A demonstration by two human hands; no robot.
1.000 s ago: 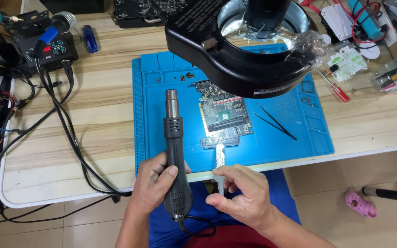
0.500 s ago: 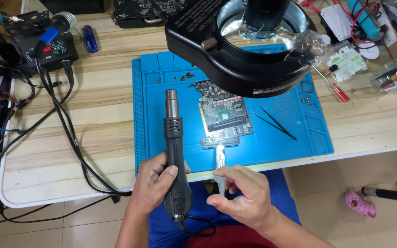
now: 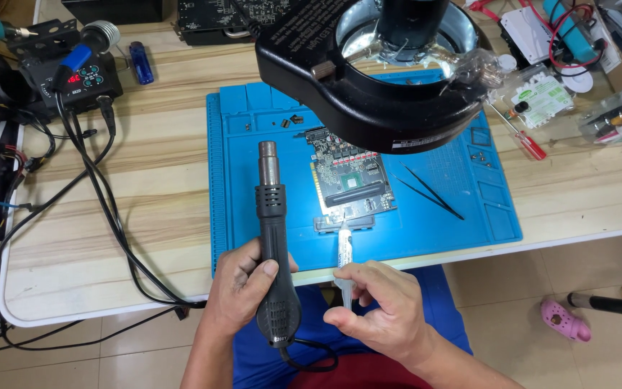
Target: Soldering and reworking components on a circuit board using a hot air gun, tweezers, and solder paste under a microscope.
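At the near edge of the blue silicone work mat point(image 3: 246, 180), the left hand point(image 3: 242, 288) grips the black hot-air handpiece point(image 3: 273, 238) while the right hand point(image 3: 383, 313) pinches the small white syringe point(image 3: 344, 252) just beside the green circuit board point(image 3: 350, 176); a misaimed nozzle risks scorching either.

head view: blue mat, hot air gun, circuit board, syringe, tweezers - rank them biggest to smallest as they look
1. blue mat
2. hot air gun, held in the left hand
3. circuit board
4. tweezers and syringe, held in the right hand: similar in apparent length, and fingers hide part of the syringe, so I won't rank them.
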